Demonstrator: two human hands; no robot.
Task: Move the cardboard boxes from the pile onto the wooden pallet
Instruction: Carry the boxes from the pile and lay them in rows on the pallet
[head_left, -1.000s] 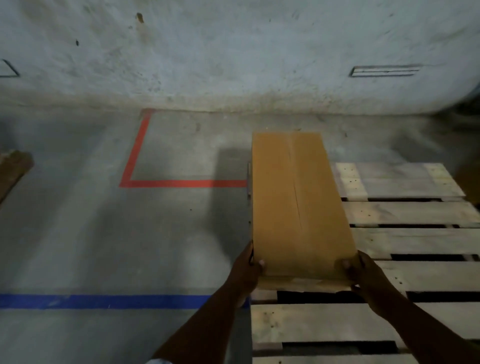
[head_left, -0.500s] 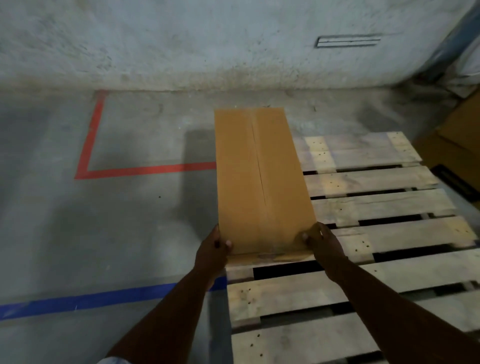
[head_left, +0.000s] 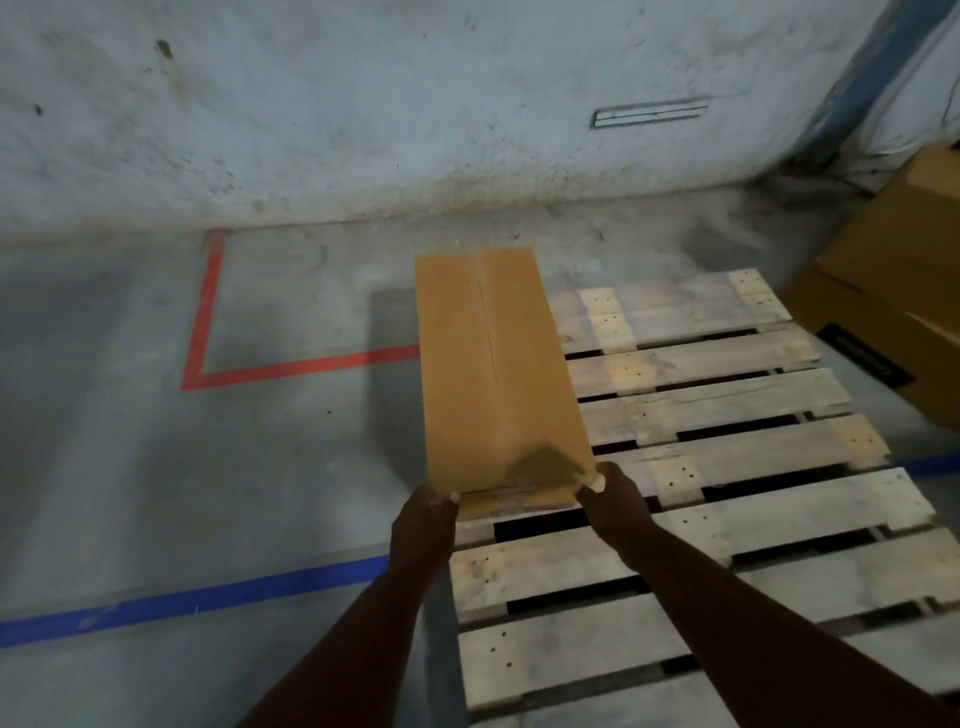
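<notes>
Left hand (head_left: 423, 514) pinches the box's (head_left: 498, 374) near-left corner and right hand (head_left: 610, 491) the near-right. Box lies lengthwise along the pallet's (head_left: 727, 410) left edge; can't tell if it's seated. Risk: it overhangs that edge, so it could tip off on release. Versus 0.5 s ago: same grip, same slats; more of the pile (head_left: 893, 291) is in view.

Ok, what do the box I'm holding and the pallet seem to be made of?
The box looks like plain brown cardboard, matte, with a flap seam down its top. The pallet looks like rough unfinished pale wood: grain, nail heads and gapped slats show.
</notes>
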